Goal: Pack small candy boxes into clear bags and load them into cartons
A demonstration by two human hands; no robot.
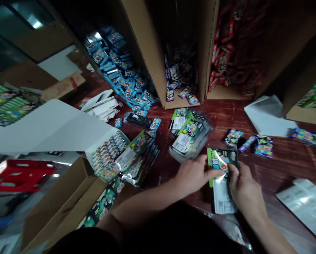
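Note:
A flat printed packet [222, 187], green and black with a white lower part, lies before me under shiny clear film. My left hand [193, 176] grips its left edge, thumb laid across the front. On the opposite side my right hand [246, 187] is closed around the packet's right edge, thumb on top. Just beyond my left hand is a stack of similar packets [186, 137] in clear plastic. Small purple sachets [263, 144] lie past my right hand. Another pile of packets [136, 155] leans at the left.
Upright cardboard compartments hold blue sachets [123, 70], purple sachets [173, 76] and red sachets [222, 63]. A black tape-dispenser-like object [138, 120] lies by the blue pile. An open cardboard box [60, 201] and a red plastic stool [23, 174] are at left; a silvery sheet [305, 204] at right.

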